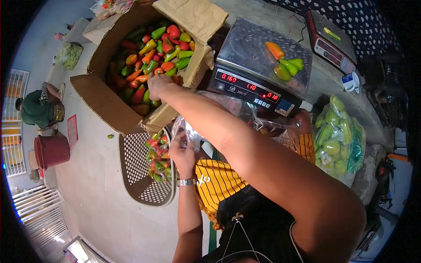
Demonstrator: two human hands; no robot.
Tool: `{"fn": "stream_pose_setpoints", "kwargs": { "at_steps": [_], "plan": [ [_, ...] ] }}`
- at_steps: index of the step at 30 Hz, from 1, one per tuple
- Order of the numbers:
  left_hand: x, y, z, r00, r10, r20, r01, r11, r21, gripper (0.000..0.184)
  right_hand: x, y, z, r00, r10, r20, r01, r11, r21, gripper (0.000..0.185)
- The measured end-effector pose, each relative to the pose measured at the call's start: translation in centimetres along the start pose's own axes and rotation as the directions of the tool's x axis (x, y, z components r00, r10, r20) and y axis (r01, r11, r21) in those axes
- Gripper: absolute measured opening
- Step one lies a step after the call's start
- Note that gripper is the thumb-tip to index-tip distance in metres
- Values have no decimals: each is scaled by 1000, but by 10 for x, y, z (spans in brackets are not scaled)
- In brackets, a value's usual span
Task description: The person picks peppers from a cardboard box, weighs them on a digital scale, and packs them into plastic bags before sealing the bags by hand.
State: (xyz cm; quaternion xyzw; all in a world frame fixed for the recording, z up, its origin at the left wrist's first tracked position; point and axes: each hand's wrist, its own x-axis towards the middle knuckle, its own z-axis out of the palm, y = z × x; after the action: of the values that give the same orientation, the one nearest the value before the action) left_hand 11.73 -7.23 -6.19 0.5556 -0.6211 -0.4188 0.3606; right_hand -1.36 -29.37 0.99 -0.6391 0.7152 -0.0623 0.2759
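Observation:
My right hand (159, 86) reaches into a cardboard box (100, 97) of red, orange and green peppers (167, 45). Its fingers are curled down among the peppers, and what they hold, if anything, is hidden. Lower down, my left hand (182, 152) has its fingers closed on a clear plastic bag (189, 132); a watch is on that wrist. On the digital scale (245, 53), beyond my right forearm, lie an orange pepper (275, 50) and several green peppers (289, 66). The scale's red display reads 0.160, 1.10 and 0.18.
Below the box stands a perforated basket (136, 164) with bagged peppers (158, 153). At right are a bag of green produce (335, 136), a white mug (350, 81) and a second scale (331, 41). A person (40, 107) and a dark red bin (51, 150) are far left.

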Motion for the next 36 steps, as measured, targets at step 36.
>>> {"fn": "stream_pose_setpoints", "kwargs": {
  "at_steps": [36],
  "plan": [
    [0, 21, -3, 994, 39, -97, -35, 998, 43, 24, -26, 52, -63, 950, 73, -302, 37, 939, 341, 35]
  ]
}}
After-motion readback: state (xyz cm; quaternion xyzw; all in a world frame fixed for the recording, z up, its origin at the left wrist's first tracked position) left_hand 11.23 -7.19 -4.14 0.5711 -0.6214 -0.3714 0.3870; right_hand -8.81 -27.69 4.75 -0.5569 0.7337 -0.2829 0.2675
